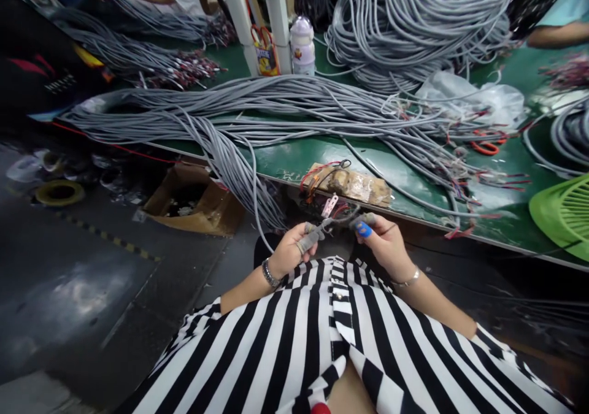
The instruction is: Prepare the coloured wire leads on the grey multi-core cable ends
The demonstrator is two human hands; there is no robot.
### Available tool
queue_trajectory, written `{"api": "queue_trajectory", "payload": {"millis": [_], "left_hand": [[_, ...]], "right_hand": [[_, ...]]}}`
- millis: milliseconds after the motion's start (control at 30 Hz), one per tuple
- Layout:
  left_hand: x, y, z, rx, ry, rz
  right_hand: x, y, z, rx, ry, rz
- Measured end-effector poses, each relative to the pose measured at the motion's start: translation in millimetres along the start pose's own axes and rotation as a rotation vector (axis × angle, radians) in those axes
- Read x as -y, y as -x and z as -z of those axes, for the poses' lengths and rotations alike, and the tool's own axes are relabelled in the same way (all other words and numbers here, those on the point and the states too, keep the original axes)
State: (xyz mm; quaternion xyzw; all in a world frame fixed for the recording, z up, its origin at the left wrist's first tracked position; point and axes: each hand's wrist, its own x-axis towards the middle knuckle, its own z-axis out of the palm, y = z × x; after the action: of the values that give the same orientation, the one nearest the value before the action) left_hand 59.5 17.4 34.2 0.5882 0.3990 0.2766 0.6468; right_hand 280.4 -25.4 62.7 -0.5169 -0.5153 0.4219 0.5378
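Observation:
My left hand point(298, 246) is closed in a pinch around a grey cable point(258, 214), whose end comes out between the wrapped fingertips. The rest of that cable runs up from behind the hand to the bench. Across from it, my right hand point(383, 241) pinches too, with grey and blue tape on its fingers. Thin strands point(341, 219) stretch from the cable end toward these fingertips, so they seem held there; the exact grip is too small to see. Just beyond the hands, a pink-white clip point(330, 206) sits at the bench edge by a taped cardboard block point(354, 183).
Long grey cable bundles point(276, 95) lie over the green bench point(294, 156). Behind them are a large cable coil point(418, 21) and a lilac bottle point(302, 46). Orange-handled scissors point(488, 143) and a green basket point(561, 211) are at right. A cardboard box point(193, 199) stands below left. Other people's arms show behind.

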Motion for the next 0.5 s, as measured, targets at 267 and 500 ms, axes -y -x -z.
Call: {"api": "queue_trajectory", "payload": {"millis": [267, 500], "left_hand": [[-2, 3, 0, -0.014, -0.710, -0.300], [-1, 8, 0, 0.087, -0.836, -0.406]], "right_hand": [[65, 9, 33, 0.217, 0.609, 0.386], [40, -13, 1, 0.605, 1.029, 0.412]]}}
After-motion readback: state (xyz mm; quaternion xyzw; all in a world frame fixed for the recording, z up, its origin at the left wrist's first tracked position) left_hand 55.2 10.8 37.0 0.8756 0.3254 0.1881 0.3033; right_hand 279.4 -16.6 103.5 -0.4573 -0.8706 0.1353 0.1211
